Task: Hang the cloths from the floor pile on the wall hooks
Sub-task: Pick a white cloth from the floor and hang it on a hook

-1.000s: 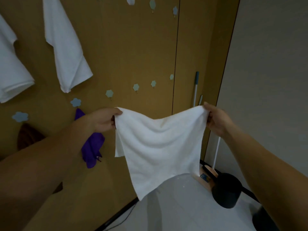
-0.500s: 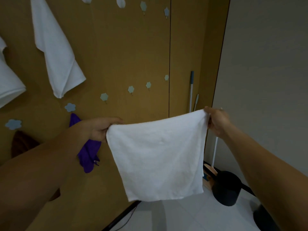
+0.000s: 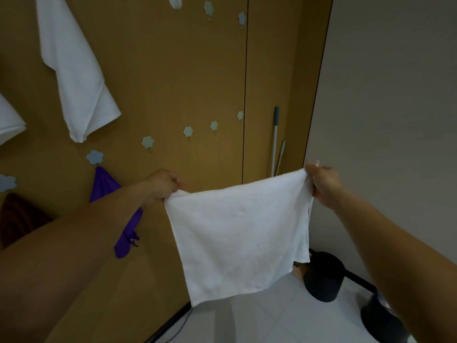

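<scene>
I hold a white square cloth (image 3: 242, 233) stretched flat in front of the brown wall. My left hand (image 3: 164, 183) pinches its top left corner and my right hand (image 3: 324, 184) pinches its top right corner. Pale blue flower-shaped hooks dot the wall: one bare hook (image 3: 148, 142) sits just above my left hand, with two more, the nearer hook (image 3: 188, 131) and the farther hook (image 3: 214, 125), to its right. A purple cloth (image 3: 103, 186) hangs from a hook (image 3: 94, 157) behind my left forearm. A white cloth (image 3: 74, 78) hangs higher up on the left.
Another white cloth (image 3: 8, 120) shows at the left edge and a dark brown cloth (image 3: 17, 219) hangs below it. A mop handle (image 3: 275, 142) leans in the corner by the grey wall. Two dark round bins (image 3: 322, 278) (image 3: 380, 318) stand on the pale tiled floor.
The cloth went from sagging in the middle to pulled taut and flat. My view has shifted a little, and both hands keep their grip on the corners.
</scene>
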The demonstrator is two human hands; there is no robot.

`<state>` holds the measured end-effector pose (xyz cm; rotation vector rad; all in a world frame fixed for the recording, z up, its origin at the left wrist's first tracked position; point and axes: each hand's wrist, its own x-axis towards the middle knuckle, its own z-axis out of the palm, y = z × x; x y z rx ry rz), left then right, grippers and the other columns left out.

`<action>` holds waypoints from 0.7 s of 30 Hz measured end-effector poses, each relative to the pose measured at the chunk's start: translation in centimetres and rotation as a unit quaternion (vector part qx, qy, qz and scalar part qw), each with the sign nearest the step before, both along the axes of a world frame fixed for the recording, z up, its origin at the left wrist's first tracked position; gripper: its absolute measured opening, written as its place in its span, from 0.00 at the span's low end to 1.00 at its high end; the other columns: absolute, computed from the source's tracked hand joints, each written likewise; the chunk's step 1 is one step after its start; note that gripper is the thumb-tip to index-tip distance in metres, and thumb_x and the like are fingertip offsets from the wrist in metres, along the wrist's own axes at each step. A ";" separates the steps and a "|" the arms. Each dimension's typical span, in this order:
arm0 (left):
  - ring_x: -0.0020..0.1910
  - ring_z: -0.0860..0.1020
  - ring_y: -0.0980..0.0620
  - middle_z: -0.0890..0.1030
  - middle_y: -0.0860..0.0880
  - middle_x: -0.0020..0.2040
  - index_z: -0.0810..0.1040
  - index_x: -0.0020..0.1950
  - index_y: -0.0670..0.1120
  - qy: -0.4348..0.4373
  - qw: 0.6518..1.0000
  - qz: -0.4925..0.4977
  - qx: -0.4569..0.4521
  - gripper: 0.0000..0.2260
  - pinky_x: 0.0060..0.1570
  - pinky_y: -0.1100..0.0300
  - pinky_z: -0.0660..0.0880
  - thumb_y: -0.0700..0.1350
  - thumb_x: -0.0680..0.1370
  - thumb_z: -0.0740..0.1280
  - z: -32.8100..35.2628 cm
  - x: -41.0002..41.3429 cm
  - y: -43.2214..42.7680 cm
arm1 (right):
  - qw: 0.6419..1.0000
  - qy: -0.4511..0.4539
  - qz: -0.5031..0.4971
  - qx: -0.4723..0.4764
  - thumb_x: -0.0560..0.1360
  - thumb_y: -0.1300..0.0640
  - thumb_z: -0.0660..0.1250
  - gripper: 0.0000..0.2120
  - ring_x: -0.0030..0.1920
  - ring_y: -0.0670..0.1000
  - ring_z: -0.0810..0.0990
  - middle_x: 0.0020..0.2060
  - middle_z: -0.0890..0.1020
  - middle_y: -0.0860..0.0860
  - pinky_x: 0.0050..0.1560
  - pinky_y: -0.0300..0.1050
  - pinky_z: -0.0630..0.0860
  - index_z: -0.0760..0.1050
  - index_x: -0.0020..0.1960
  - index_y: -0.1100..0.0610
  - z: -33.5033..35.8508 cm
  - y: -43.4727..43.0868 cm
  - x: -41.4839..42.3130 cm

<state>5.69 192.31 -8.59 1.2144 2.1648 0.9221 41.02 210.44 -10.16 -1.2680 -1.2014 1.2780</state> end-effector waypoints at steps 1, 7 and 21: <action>0.42 0.77 0.50 0.79 0.47 0.45 0.79 0.43 0.45 0.012 1.000 0.002 -0.003 0.09 0.35 0.60 0.75 0.33 0.76 0.63 -0.1 -0.1 0.0 | 1.000 -0.009 0.015 -0.015 0.77 0.51 0.67 0.31 0.53 0.57 0.77 0.62 0.75 0.58 0.48 0.52 0.76 0.61 0.75 0.61 -0.1 -0.2 0.1; 0.37 0.74 0.48 0.74 0.44 0.40 0.74 0.40 0.40 -0.167 0.983 0.052 0.055 0.07 0.34 0.56 0.74 0.36 0.78 0.63 0.6 -1.1 0.0 | 0.998 0.060 0.016 0.017 0.75 0.51 0.70 0.25 0.52 0.55 0.78 0.59 0.78 0.56 0.50 0.50 0.77 0.71 0.66 0.62 1.3 -0.6 0.5; 0.58 0.75 0.44 0.75 0.40 0.62 0.73 0.65 0.37 -0.246 0.961 0.085 0.090 0.16 0.59 0.51 0.74 0.31 0.78 0.62 0.3 -1.7 -0.6 | 0.997 -0.069 -0.019 0.028 0.72 0.55 0.73 0.16 0.40 0.51 0.76 0.44 0.79 0.55 0.37 0.40 0.70 0.77 0.54 0.64 -2.2 -1.1 -0.5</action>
